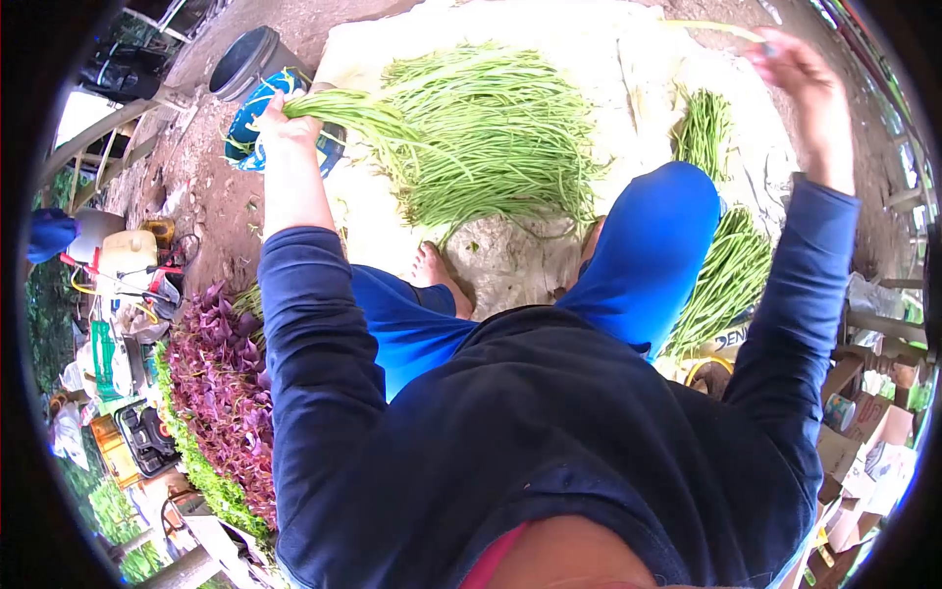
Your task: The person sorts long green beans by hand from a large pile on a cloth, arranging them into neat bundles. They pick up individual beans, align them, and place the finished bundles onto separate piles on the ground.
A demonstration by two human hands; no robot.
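My left hand point(287, 123) is closed round one end of a bunch of long green beans point(358, 111), whose other ends hang over the big bean pile point(496, 137) on the pale sheet point(353, 49). Below that hand is a blue patterned container point(245, 123). At the upper right, my right hand point(790, 64) is raised, slightly blurred, with its fingers closed on a single long pale-green bean point(711, 25) that stretches left. A smaller bean bundle point(705, 133) and another bean heap point(731, 270) lie beside my right knee.
A dark bucket point(245, 64) stands at the upper left. Purple leafy bunches point(221, 393) lie left of my legs, edged by light green leaves point(201, 461). A black case point(147, 440) and a jug point(128, 257) are further left. Cardboard boxes point(873, 422) sit at the right.
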